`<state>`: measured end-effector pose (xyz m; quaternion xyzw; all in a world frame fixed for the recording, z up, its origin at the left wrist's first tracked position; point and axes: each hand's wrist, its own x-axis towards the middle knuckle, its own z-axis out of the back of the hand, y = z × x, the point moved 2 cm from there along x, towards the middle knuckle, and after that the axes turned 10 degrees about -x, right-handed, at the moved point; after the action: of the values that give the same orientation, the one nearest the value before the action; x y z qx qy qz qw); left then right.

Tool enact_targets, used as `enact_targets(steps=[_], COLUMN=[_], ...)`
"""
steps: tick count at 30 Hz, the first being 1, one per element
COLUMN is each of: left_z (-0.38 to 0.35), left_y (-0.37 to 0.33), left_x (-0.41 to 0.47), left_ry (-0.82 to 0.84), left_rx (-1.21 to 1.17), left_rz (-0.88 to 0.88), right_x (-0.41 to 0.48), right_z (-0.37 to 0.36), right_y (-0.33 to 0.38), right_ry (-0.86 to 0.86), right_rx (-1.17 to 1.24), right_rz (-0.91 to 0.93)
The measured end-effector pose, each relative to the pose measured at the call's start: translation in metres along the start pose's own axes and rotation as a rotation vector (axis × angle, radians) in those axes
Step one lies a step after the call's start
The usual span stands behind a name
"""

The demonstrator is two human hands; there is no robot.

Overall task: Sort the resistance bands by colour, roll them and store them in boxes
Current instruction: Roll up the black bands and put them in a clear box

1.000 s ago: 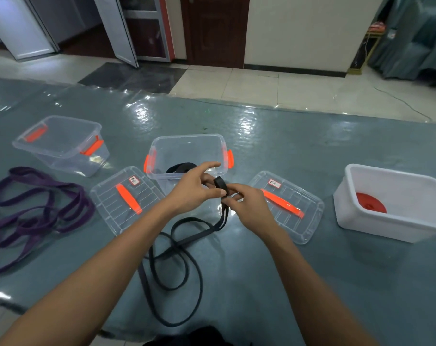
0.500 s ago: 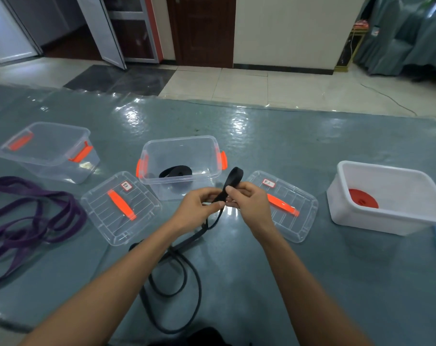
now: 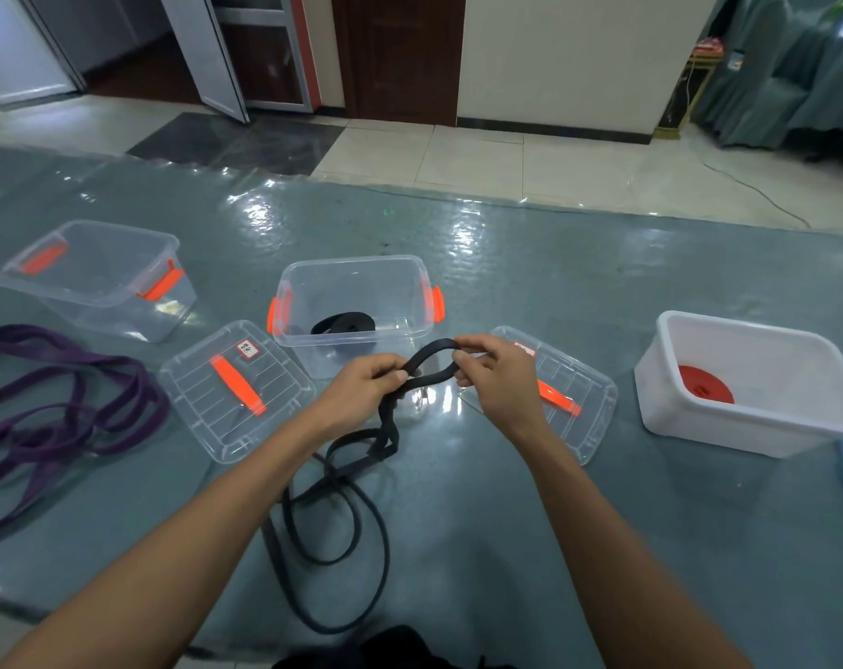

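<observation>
The left hand and right hand have drawn apart, opening the black band into a loop.

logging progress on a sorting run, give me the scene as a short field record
hands: left hand and right hand both pinch the black band, rest trailing on the table
middle clear box: one rolled black band
white box: red roll
left clear box: no band seen inside
purple bands: loose on the table, left
lids: two, off, lying flat
</observation>
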<state>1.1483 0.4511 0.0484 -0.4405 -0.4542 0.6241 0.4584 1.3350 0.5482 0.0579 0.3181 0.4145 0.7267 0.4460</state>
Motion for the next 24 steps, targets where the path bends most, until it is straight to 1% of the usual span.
enact_targets(steps=[4,9,17,21,24], left_z=[0.008,0.013,0.006,-0.004,-0.010], left_y=[0.002,0.009,0.000,-0.006,-0.007], left_x=[-0.005,-0.004,-0.006,-0.006,-0.005], left_ry=[0.015,-0.056,0.000,0.005,0.008], left_rx=[0.017,0.293,0.383,0.344,0.286], left_rz=[-0.019,-0.092,-0.124,-0.134,-0.143], right_x=[-0.002,-0.005,-0.007,-0.010,-0.014], right_z=[-0.001,-0.004,0.001,-0.002,-0.006], right_y=[0.005,0.015,0.029,0.037,0.039], right_ry=[-0.038,-0.051,-0.068,-0.050,-0.025], right_rx=[-0.071,-0.126,-0.211,-0.120,0.045], right_rz=[0.066,0.163,0.267,0.227,0.138])
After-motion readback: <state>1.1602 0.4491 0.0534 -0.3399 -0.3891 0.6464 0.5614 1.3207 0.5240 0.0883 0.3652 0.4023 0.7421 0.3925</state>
